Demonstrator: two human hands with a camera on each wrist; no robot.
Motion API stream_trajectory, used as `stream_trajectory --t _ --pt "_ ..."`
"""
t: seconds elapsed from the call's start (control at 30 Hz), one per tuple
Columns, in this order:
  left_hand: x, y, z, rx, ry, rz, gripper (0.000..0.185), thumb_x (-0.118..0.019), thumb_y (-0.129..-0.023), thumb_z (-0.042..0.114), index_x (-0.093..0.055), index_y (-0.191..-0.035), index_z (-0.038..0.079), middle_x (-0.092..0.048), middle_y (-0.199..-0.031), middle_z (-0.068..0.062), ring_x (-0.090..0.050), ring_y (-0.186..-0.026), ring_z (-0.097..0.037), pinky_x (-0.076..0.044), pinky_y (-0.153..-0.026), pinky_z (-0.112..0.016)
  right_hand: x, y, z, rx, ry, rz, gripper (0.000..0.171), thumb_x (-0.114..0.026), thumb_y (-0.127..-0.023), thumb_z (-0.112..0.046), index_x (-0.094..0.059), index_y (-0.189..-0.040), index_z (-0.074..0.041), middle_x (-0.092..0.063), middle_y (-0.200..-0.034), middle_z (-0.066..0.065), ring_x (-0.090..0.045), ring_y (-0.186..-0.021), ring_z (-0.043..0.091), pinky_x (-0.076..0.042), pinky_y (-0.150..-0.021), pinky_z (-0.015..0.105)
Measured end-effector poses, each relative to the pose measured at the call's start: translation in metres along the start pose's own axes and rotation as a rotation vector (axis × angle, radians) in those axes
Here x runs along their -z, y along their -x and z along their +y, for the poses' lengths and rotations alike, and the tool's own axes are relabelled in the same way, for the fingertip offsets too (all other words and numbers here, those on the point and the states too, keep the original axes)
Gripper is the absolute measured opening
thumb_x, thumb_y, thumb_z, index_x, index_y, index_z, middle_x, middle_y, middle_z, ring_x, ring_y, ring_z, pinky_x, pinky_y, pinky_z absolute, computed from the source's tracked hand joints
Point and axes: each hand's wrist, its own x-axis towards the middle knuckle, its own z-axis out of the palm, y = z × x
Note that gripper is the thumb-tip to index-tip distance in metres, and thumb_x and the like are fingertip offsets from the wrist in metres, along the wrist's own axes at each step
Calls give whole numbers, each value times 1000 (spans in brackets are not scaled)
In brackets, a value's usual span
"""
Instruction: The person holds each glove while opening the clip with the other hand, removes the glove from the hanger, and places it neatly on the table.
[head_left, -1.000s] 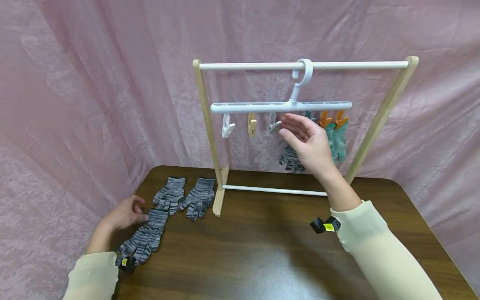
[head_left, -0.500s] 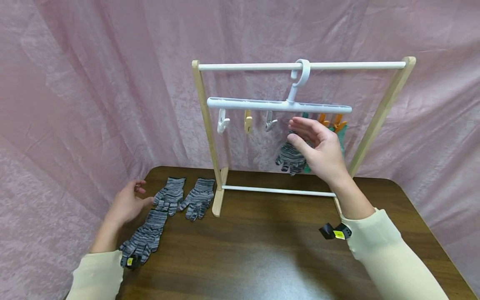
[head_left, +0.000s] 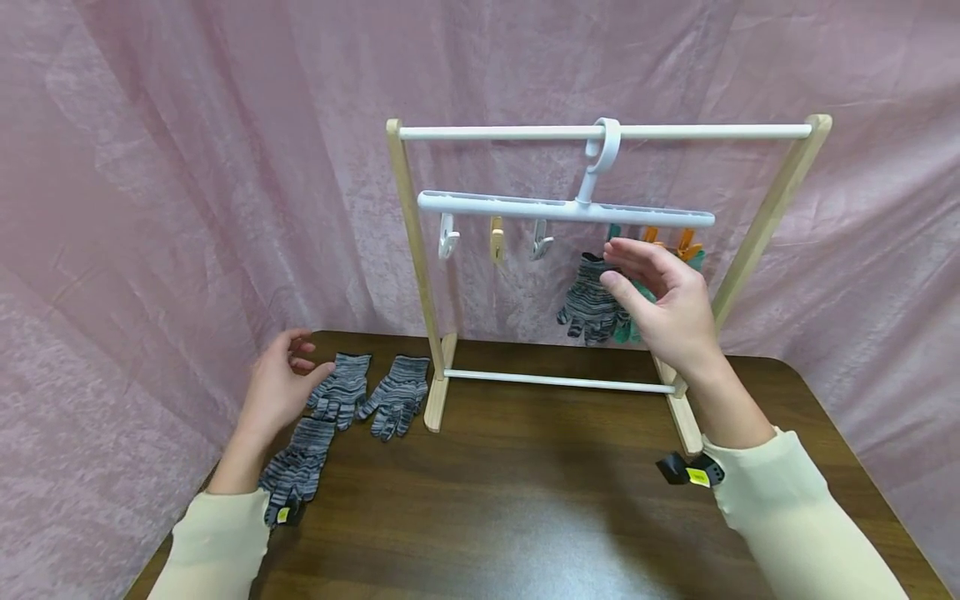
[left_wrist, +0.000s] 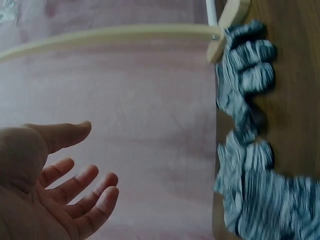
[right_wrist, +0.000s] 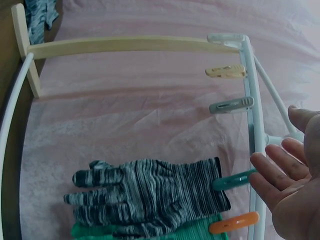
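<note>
A grey striped glove (head_left: 591, 302) hangs from a teal clip (right_wrist: 232, 181) on the white clip hanger (head_left: 566, 208). A green glove (right_wrist: 150, 233) hangs behind it on an orange clip (right_wrist: 234, 223). My right hand (head_left: 611, 265) is open just in front of these gloves and holds nothing. My left hand (head_left: 311, 357) hovers open over three grey striped gloves on the table (head_left: 341, 387) (head_left: 397, 396) (head_left: 300, 467). In the left wrist view the palm (left_wrist: 55, 200) is bare, with the gloves (left_wrist: 260, 195) beside it.
The hanger hooks on the white top rail (head_left: 495, 132) of a wooden-post rack (head_left: 408, 250) at the back of the brown table (head_left: 510, 500). Bare white, yellow and grey clips (head_left: 495, 242) hang at the hanger's left. A pink curtain (head_left: 187, 167) closes the background.
My right hand drew back to the right from the clips, leaving the grey glove hanging. My left hand lifted off the lying gloves and moved up and right.
</note>
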Motion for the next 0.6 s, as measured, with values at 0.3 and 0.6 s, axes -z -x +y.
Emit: stream_trajectory --t 0.3,0.6 --pt "-31 -7 32 -73 102 5 60 -79 -99 16 -50 -150 3 -63 -130 -21 -68 -107 -37 -56 -87 -53 11 6 6 9 20 38 38 -71 -100 3 -67 -137 2 -69 -133 23 -67 -123 15 -50 -106 27" --pt "-59 -18 66 -116 223 -11 60 -82 -96 13 -54 -149 5 -63 -135 -17 -67 -107 -32 -58 -88 -52 21 11 13 8 33 71 38 -72 -99 4 -67 -137 3 -72 -130 6 -68 -122 17 -50 -106 28"
